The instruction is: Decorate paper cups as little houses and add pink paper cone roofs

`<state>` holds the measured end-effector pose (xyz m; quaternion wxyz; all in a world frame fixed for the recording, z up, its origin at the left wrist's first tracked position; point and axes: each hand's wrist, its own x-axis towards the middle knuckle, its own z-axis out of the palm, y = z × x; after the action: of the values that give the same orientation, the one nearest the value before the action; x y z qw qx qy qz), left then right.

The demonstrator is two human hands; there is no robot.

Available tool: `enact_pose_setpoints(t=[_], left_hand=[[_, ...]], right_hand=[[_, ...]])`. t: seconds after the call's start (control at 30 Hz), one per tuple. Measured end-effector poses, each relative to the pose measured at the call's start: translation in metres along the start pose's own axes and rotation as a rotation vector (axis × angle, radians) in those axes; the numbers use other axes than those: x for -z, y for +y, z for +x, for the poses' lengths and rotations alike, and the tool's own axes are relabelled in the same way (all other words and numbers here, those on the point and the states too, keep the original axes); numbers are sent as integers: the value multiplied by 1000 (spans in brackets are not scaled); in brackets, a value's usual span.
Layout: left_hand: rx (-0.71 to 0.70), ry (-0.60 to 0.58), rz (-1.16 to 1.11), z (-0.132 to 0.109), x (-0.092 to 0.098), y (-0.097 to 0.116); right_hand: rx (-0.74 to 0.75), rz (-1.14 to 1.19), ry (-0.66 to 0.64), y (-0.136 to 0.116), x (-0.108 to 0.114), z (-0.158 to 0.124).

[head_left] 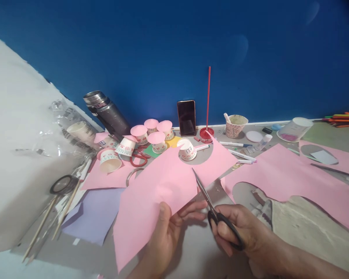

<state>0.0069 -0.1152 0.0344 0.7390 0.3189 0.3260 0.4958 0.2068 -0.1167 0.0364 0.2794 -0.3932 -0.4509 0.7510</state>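
My left hand [168,228] grips a large sheet of pink paper [159,182], thumb on top and fingers beneath. A rounded bite is cut from the sheet's far edge. My right hand [238,228] is closed around the black handles of a pair of scissors [205,190]. The blades point up and away, with their tips at the paper's right part; whether they are cutting into it I cannot tell. Past the sheet stands a small decorated paper cup [187,150]. Several similar cups with pink round tops [156,138] are grouped to its left.
A dark flask [107,112] leans at the back left, and a phone [186,118] stands against the blue wall. More cut pink paper [282,170] and a beige cloth [311,228] lie at right. Purple paper [93,213] lies at left; markers [235,144] lie behind.
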Motion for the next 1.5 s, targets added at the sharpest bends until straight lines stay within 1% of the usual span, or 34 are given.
enact_pose_setpoints(t=[0.13, 0.27, 0.43, 0.57, 0.7, 0.93, 1.2, 1.37, 1.5], left_hand=[[-1, -6, -26, 1, 0, 0], [8, -7, -42, 1, 2, -1], [10, 2, -38, 0, 4, -1], [29, -2, -43, -1, 5, 2], [53, -19, -8, -2, 8, 2], [70, -6, 49, -5, 15, 0], [77, 0, 45, -4, 13, 2], [78, 7, 74, -5, 15, 3], [89, 38, 97, -5, 17, 4]], right_hand=[[10, -14, -11, -2, 2, 0], [-27, -50, -4, -5, 3, 0], [0, -73, -9, -3, 5, 0], [-43, -104, -7, -4, 6, 0], [-61, -110, 13, -7, 7, -1], [-49, -97, -8, -4, 9, -1], [-66, -97, 1, -9, 7, -1], [-59, -113, -4, -10, 8, -1], [-55, -132, -6, -10, 8, -1]])
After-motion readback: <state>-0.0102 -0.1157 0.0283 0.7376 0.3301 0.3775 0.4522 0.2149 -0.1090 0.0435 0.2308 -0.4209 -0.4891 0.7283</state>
